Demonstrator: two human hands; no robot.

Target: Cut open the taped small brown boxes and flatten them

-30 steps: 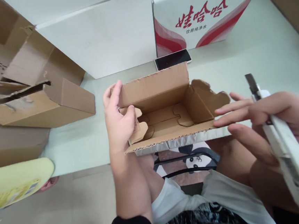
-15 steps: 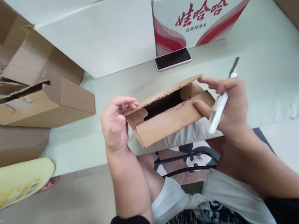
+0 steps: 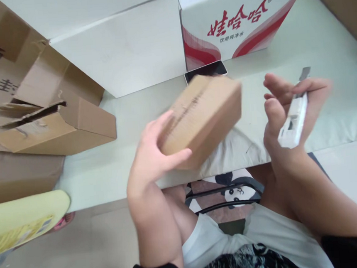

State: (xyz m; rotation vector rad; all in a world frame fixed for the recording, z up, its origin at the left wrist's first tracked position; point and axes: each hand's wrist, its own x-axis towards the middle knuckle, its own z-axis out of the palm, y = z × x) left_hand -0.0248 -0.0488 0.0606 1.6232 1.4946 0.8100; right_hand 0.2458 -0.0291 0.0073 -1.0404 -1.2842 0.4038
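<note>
My left hand [image 3: 155,152] grips one end of a small brown cardboard box [image 3: 204,115], thumb along the near side and fingers over the top. The box is tilted and slightly blurred; its flaps are folded over, so the inside is hidden. To the right of the box and apart from it, my right hand [image 3: 284,112] holds a white utility knife [image 3: 294,119], with its grey blade extended and pointing away from me. The thumb and fingertips of that hand are clear of the box.
Behind the box a phone [image 3: 207,71] lies on the pale green covered surface [image 3: 327,91]. A white carton [image 3: 128,55] and a red-and-white carton [image 3: 235,33] stand at the back. An opened brown carton [image 3: 92,120] sits at the left, with a yellow rounded object [image 3: 26,222] nearer me.
The box's open top has been closed over, and the box has turned to show a covered face. My right hand has let go of the box and moved right, still holding the knife.
</note>
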